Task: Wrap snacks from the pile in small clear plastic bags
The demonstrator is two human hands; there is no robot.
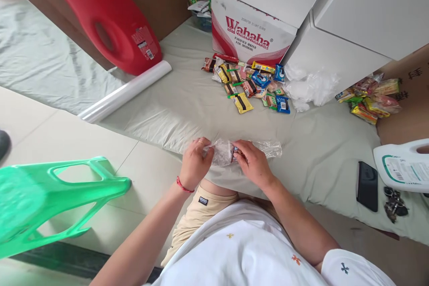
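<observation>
My left hand [196,161] pinches the left end of a clear crinkled plastic bag [222,152], with the fingers closed on the thin film. My right hand [254,164] grips the middle part of the same bag, the fingers curled down on it. Inside the bag, just beside my right fingers, there is a small reddish-brown snack packet [234,150]; its print is too small to read. The bag lies between my two hands on the pale grey-green cloth [187,98], near its front edge, and its loose end sticks out past my right hand.

Well ahead of my hands lies a pile of colourful small snack packets [250,85], and behind it stands a white and red cardboard carton [250,31]. To the right of this pile are some crumpled clear plastic bags [313,87]. Far to the left of my left hand I see a roll of clear plastic film [125,91] and a big red plastic jug [110,18]. Near my left arm stands a green plastic stool [50,201]. To the right of my right hand, well apart, lies a black flat phone [367,185].
</observation>
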